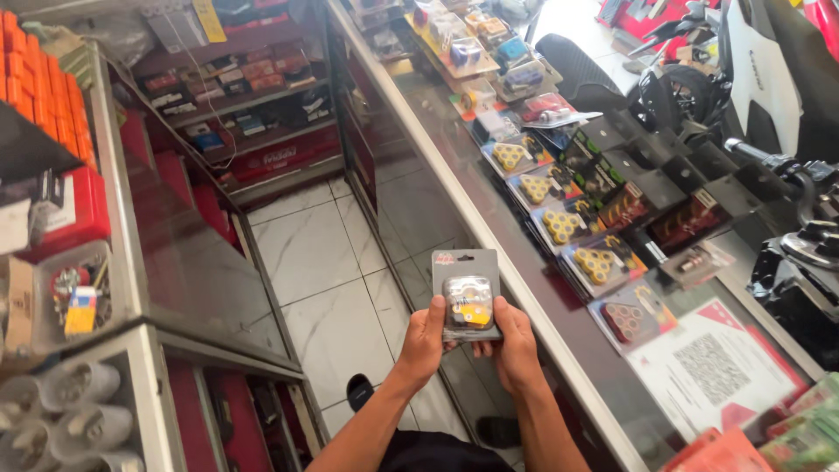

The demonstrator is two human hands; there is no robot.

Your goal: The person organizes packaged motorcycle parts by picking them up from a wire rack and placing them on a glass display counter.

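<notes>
While held upright between both hands, hangs above the aisle, clear of every surface: a small grey blister pack (468,293), hanging tab on top, clear bubble in the middle with a grey and yellow part inside. Gripped at the lower left edge by the left hand (426,336), thumb pressed on the front, fingers curled behind. Gripped at the lower right edge by the right hand (516,345), fingers wrapped round the back, thumb up against the bottom of the card. Both forearms reaching up from the lower edge of the view, close together.

Directly below, a floor of white marbled tiles (310,253), with a dark sandalled foot (358,391) near the left wrist. Just to the right of the pack, not touching it, the pale front edge of a long glass counter (454,149) running away up the picture. On that glass, well apart from the hands, a slanting row of carded packs with yellow rollers (559,223), then darker packs beside them and, nearer, a white sheet with a square code pattern (712,367) framed in red. Beyond the counter, at far right, a white and black motorcycle (760,70) and a dark handlebar (786,175).

To the left of the aisle, a second glass-topped display case (175,253), with white rolls (79,385) stacked in its near corner and stacked orange boxes (44,79) at top left. At the far end, wall shelves (236,96) packed with small red and dark boxes.
</notes>
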